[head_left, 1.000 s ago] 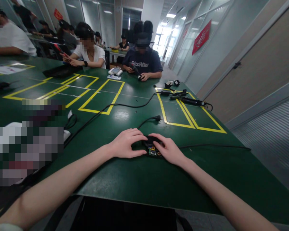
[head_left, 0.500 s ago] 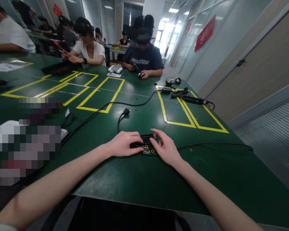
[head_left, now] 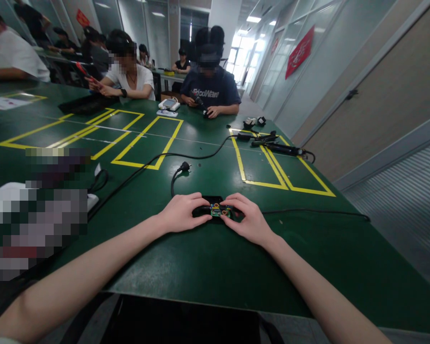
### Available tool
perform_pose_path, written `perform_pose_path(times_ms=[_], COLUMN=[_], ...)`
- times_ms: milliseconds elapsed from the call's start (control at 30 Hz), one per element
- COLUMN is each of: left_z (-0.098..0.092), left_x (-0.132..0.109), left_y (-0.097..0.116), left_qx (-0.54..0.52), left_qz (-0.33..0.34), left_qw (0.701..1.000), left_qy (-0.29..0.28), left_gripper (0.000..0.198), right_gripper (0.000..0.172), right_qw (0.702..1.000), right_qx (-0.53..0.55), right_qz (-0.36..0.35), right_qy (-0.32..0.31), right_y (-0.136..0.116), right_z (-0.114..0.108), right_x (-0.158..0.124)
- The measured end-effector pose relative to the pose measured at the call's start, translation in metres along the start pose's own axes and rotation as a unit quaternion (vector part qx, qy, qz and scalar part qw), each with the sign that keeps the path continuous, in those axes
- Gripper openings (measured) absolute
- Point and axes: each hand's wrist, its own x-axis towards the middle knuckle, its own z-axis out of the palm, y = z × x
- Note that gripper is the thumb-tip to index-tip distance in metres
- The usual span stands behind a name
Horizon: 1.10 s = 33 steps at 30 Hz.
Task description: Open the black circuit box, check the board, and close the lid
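Near the front of the green table (head_left: 157,267), a small green circuit board (head_left: 216,211) with copper-coloured coils sits between my hands. My left hand (head_left: 186,212) pinches its left end between thumb and fingers, close to a black cable part. The right end is between the thumb and fingers of my right hand (head_left: 247,217). Just behind the board shows part of a black plastic case (head_left: 213,198), partly hidden by my fingers. A black cable (head_left: 315,210) runs off to the right from beside my right hand, and a black power plug (head_left: 185,166) lies beyond my left hand.
A long black cord (head_left: 146,165) crosses the table to black tools (head_left: 275,145) on the right. Yellow tape rectangles (head_left: 170,143) mark the surface. Two people sit across, one with a dark shirt (head_left: 211,91). A blurred-out area (head_left: 39,224) covers the left side.
My right hand's fingers have closed in from around the black case onto the board's right end. The board has shifted slightly away from me, and more of the case shows behind it.
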Motion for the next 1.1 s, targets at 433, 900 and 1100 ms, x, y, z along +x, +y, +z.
perform_pose_path(times_ms=[433, 900, 1100], left_z=[-0.01, -0.005, -0.004], left_x=[-0.004, -0.003, -0.001], left_y=[-0.01, -0.016, -0.015], left_qx=[-0.031, -0.027, 0.014], left_qz=[-0.004, 0.01, -0.017], left_qw=[0.997, 0.999, 1.0], left_qy=[-0.076, -0.025, -0.001], left_gripper=[0.07, 0.035, 0.023], right_gripper=[0.018, 0.024, 0.018], right_qw=[0.999, 0.997, 0.994], right_qx=[0.032, -0.079, -0.095], right_qz=[0.01, -0.004, -0.058], right_qy=[-0.02, -0.014, -0.012], right_y=[0.005, 0.016, 0.011], right_z=[-0.001, -0.004, -0.011], right_x=[0.0, 0.003, 0.004])
